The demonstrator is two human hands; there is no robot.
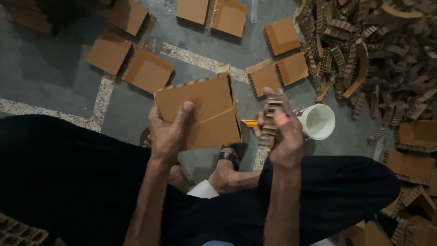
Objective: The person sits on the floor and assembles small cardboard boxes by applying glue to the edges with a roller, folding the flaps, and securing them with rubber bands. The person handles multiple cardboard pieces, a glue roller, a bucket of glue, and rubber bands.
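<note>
Gripping cardboard square (200, 111), left hand (168, 134) thumb on top.

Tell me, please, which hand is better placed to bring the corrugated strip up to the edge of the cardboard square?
Probably the right hand: it already grips the corrugated strip, just beside the cardboard square. The left hand is busy holding that square.
</note>
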